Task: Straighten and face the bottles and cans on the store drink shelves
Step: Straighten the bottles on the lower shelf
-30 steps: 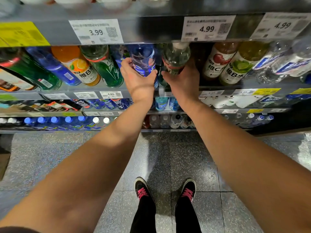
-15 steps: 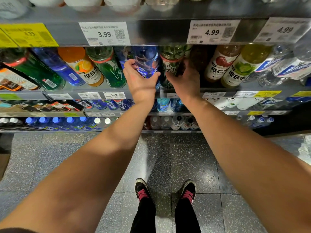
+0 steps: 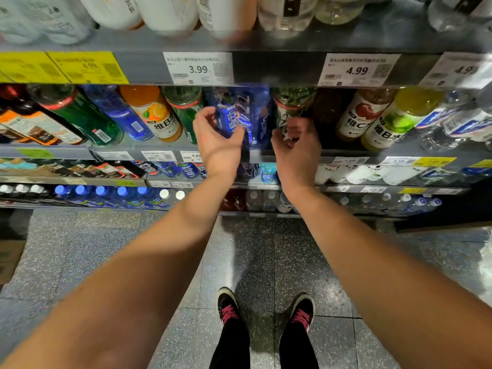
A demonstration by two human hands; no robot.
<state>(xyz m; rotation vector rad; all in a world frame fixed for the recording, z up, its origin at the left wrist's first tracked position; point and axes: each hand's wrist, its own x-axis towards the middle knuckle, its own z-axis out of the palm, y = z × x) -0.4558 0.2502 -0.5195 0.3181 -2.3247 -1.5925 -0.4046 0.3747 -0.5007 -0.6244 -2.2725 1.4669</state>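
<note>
Head view is looking down at a drink shelf (image 3: 399, 153) at about chest level. Left hand (image 3: 217, 145) is curling around the blue bottle (image 3: 237, 115), thumb on one side and fingers (image 3: 205, 115) on the other; frame is blurred, so firm contact versus a loose cup is hard to call, but it is reading as a grasp. Right hand (image 3: 296, 150) is closing its fingers on the lower body of the green-leaf bottle (image 3: 291, 107) just beside the blue one. Both bottles are standing at the shelf front, under the 3.99 price tag (image 3: 198, 68) and left of the 4.99 price tag (image 3: 358, 70).

Step in hand, as judged: squaring this pair to the front edge and turning labels outward. The blue label is already facing out; the green-leaf label is partly hidden behind the right hand, so I cannot tell its facing.

Notes for doing it well: twisting each bottle on its base rather than lifting, keeping bases in line with the orange vitamin bottle (image 3: 153, 113) and red-apple bottle (image 3: 359, 115), and avoiding knocking neighbours, which are standing close.
</note>
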